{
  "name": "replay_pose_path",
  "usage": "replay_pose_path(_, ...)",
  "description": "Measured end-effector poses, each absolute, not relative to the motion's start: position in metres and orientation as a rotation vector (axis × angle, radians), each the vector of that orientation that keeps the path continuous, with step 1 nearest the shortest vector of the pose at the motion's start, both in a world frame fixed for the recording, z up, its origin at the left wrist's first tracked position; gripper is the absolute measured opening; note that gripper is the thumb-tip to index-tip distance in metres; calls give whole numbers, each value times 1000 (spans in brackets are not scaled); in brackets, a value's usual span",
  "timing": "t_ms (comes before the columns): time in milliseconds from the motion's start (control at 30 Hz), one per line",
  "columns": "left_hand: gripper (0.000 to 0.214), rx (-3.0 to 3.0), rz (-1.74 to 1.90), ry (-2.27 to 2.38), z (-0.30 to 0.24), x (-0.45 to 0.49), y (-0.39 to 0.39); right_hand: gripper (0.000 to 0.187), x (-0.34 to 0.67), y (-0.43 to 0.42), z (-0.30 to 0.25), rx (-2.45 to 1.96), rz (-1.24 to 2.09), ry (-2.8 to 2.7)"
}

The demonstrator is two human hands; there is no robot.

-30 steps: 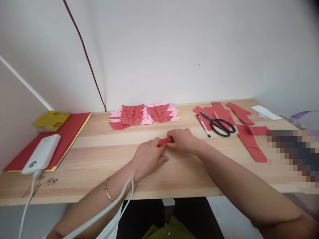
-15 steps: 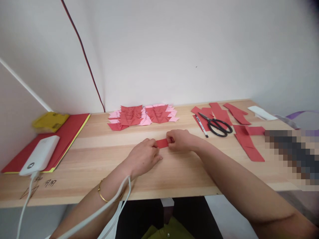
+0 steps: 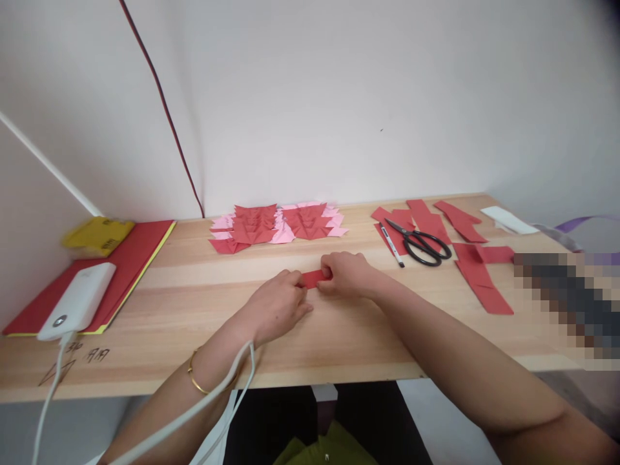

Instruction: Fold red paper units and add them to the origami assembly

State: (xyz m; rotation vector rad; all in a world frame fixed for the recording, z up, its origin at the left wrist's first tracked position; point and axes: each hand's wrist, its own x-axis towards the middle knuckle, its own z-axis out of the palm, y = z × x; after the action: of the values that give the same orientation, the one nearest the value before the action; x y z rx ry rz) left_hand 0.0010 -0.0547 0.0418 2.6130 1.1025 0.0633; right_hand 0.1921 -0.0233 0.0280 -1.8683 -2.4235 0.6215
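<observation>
Between my two hands a small strip of red paper lies on the wooden table. My left hand is closed on its left end, the fingertips bent down onto it. At the right end my right hand pinches the paper with curled fingers. Only the middle of the strip shows; both ends are hidden under the fingers. Beyond the hands, folded red paper pieces and pink paper pieces stand in rows near the wall.
Black-handled scissors and a pen lie on red paper strips to the right. On the left, a white power bank rests on red sheets beside a yellow packet. A white cable crosses my left forearm.
My right hand has shifted slightly left along the red strip, and its fingertips now sit lower on the paper. My left hand has barely moved.
</observation>
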Motion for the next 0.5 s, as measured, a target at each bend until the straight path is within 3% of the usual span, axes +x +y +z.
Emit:
replay_pose_path(367,23,2559,70,1083,47,-3,-54,6,207,-23,41,-1748,894,-2415)
replay_pose_path(500,24,2578,77,1091,45,-2,-54,20,198,-23,38,-1824,786,-2376)
